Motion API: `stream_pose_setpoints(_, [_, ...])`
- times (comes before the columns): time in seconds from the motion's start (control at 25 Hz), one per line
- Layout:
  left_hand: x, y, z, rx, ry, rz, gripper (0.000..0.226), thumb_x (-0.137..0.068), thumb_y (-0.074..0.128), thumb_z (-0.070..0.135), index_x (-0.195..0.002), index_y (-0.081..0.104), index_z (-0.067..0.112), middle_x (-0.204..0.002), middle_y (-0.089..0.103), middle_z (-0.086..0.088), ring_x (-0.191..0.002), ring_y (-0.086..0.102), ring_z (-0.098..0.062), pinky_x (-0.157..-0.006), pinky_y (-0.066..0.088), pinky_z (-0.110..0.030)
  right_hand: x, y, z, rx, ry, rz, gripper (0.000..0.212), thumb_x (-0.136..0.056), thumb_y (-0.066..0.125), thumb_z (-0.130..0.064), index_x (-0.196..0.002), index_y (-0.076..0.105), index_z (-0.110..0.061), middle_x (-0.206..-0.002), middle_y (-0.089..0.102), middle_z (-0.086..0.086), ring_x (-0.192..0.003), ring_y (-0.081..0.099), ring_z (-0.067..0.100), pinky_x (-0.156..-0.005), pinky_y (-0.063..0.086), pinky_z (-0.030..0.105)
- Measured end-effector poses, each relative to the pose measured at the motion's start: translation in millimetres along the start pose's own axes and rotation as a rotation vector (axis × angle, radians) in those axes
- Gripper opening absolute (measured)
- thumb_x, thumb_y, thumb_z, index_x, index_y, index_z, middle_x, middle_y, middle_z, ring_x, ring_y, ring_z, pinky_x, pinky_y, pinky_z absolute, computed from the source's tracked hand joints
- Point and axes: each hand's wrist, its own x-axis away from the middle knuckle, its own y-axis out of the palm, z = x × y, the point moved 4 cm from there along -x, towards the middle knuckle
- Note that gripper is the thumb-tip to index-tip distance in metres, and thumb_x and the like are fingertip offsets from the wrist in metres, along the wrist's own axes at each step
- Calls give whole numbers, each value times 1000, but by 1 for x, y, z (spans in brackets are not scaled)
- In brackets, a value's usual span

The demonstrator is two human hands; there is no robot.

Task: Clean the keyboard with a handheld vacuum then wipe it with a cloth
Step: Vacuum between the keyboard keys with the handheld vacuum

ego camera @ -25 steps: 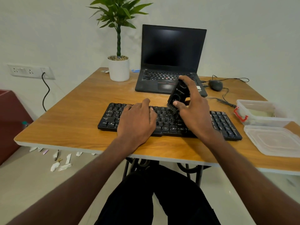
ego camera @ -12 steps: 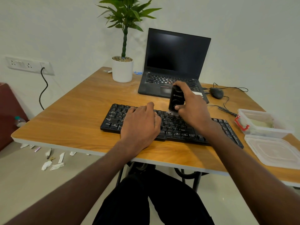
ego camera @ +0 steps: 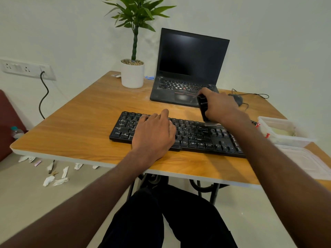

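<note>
A black keyboard (ego camera: 197, 135) lies across the wooden table (ego camera: 80, 122). My left hand (ego camera: 154, 133) rests flat on its left-middle keys, fingers relaxed. My right hand (ego camera: 220, 106) grips a small black handheld vacuum (ego camera: 203, 109) upright, its nozzle end down on the upper row of keys right of centre. The nozzle tip is blurred. No cloth shows apart from something pale inside the clear box (ego camera: 279, 131) at the right.
An open black laptop (ego camera: 189, 68) stands behind the keyboard, with a potted plant (ego camera: 133, 72) to its left and a wired mouse (ego camera: 237, 99) to its right. A clear lid (ego camera: 308, 163) lies at the table's right edge. Paper scraps (ego camera: 55, 179) litter the floor.
My right hand has carried the vacuum to the right along the keyboard's upper rows and stood it more upright. My left hand has stayed on the keys. My view has shifted.
</note>
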Motion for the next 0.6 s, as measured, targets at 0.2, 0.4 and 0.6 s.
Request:
stream_pose_setpoints(0.2, [0, 2, -1, -1, 7, 23, 45, -108, 27, 37, -139, 51, 14, -105, 72, -3, -101, 66, -22, -113, 40, -49, 2, 3, -31, -441, -123, -84, 72, -86, 71, 1, -141, 39, -30, -127, 58, 10, -115, 62, 30, -66, 54, 27])
stream_pose_setpoints(0.4, [-1, 2, -2, -6, 11, 26, 47, -107, 25, 38, -139, 51, 14, -103, 73, -2, -99, 67, -21, -114, 39, -49, 10, 4, -10, -250, -70, 28, 73, -84, 73, 0, -142, 38, -27, -130, 59, 18, -114, 63, 37, -72, 56, 35])
stream_pose_setpoints(0.6, [0, 4, -1, -23, 25, 43, 55, -104, 19, 40, -137, 54, 13, -102, 73, -3, -97, 67, -22, -113, 40, -49, 16, 1, 9, -364, -26, -22, 74, -84, 72, 4, -142, 37, -26, -131, 58, 17, -115, 62, 36, -78, 59, 39])
